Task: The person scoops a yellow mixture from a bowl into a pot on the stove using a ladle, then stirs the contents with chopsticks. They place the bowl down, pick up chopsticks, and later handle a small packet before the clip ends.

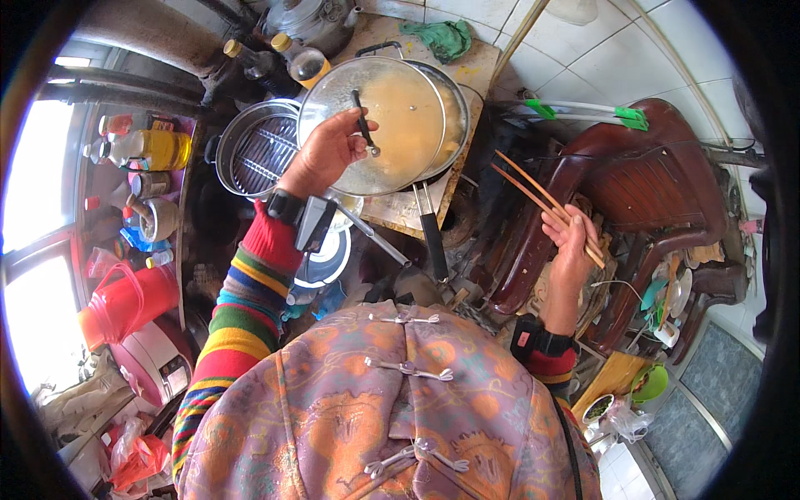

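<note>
My left hand (327,154) is closed round the black handle (364,125) of a round glass lid (400,92). The lid covers most of a wide frying pan (454,100), leaving a strip at its right side showing. Through the fogged glass the pan's contents look pale yellow. The pan's long black handle (432,243) points toward me. Off to the right, my right hand (572,237) grips a pair of wooden chopsticks (527,183), apart from the pan, tips pointing up and left.
Left of the pan stands a metal steamer pot (225,158) with a slatted rack. Behind are yellow-capped bottles (302,60), a kettle (304,21) and a green cloth (439,38). A dark red chair (646,183) stands right; a red thermos (133,302) sits left.
</note>
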Demonstrator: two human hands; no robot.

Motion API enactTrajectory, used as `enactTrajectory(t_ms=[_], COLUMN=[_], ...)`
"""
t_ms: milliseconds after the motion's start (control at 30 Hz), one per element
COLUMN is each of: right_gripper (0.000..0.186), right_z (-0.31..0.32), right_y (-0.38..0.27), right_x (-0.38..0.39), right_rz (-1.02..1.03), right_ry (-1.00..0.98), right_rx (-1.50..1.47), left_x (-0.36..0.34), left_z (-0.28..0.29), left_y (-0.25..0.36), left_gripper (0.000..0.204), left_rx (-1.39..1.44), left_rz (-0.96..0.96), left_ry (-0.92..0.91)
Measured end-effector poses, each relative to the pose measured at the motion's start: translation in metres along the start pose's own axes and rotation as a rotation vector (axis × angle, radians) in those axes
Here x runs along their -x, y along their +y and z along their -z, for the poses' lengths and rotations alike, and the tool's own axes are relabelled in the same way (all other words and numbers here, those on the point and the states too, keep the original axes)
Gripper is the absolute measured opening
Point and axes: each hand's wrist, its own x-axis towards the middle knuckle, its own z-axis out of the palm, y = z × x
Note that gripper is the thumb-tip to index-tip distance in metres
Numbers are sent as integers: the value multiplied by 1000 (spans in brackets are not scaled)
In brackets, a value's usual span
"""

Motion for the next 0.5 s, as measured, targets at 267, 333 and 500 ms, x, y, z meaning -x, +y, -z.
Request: enactTrajectory(t_ms=[267, 333, 500], right_gripper=[31, 31, 31], right_z=[31, 34, 37], right_y=[5, 5, 4], right_x=[15, 18, 21], right_rz=[-7, -11, -25], right_ry=[130, 152, 168], right_rx=[-40, -35, 1], left_x=[-54, -61, -69], left_z=[-15, -16, -14], left_y=[-17, -21, -26], left_gripper=[27, 22, 22], left_rx=[-25, -32, -12], left_rz=[96, 109, 129], left_ry=[-58, -31, -37])
